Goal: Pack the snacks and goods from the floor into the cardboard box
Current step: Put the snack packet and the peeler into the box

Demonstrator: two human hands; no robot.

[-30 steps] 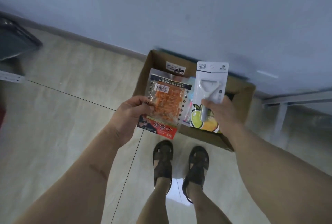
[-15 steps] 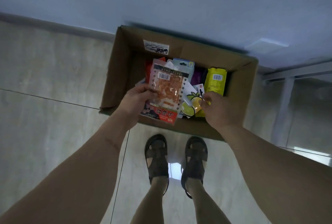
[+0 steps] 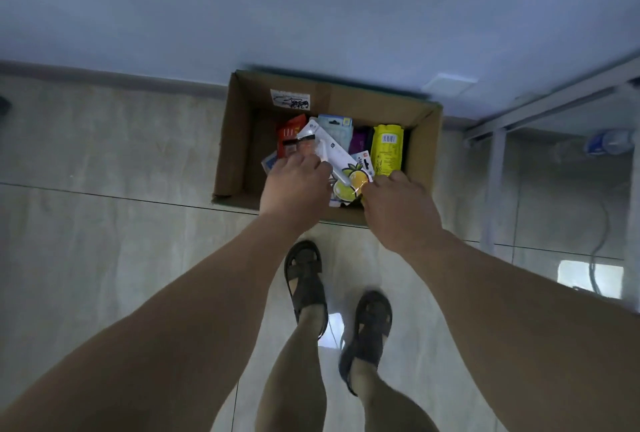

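Note:
The open cardboard box [image 3: 234,140] stands on the tile floor against the wall. Inside lie a yellow pack [image 3: 387,151], a red pack [image 3: 289,130], a light blue pack [image 3: 335,126] and a purple one [image 3: 358,141]. My left hand [image 3: 294,185] reaches into the box and grips the orange snack pack [image 3: 302,147], which is tipped down and mostly hidden under the fingers. My right hand [image 3: 398,203] pinches the lower end of the white peeler card [image 3: 341,163], which lies slanted on top of the goods.
My sandalled feet [image 3: 304,279] stand just in front of the box. A white metal frame [image 3: 495,168] rises to the right, with a plastic bottle [image 3: 609,144] and a hanging cable [image 3: 602,223] behind it. Bare tile lies to the left.
Both hands have dropped from above the box into it. The snack pack has tipped down among the goods, and the peeler card now lies slanted on top of them.

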